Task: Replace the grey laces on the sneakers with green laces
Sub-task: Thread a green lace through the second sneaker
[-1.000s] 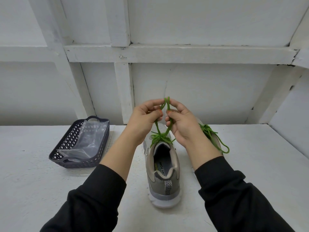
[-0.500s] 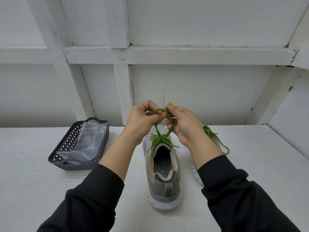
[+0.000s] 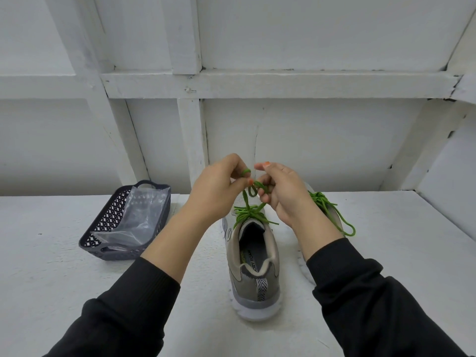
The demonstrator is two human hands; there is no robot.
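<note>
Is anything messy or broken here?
Nothing looks broken or spilled. One untidy bit: the green lace on the right sneaker trails a long loop onto the table.

Pinching loops of green lace [image 3: 247, 212] between left hand [image 3: 216, 189] and right hand [image 3: 286, 195], directly above grey sneaker [image 3: 253, 279]. Behind right wrist, second sneaker [image 3: 304, 265], mostly hidden, trailing its own green bow [image 3: 325, 202]. Left of left hand, dark basket [image 3: 99, 222] holding clear bag [image 3: 140, 215].
</note>
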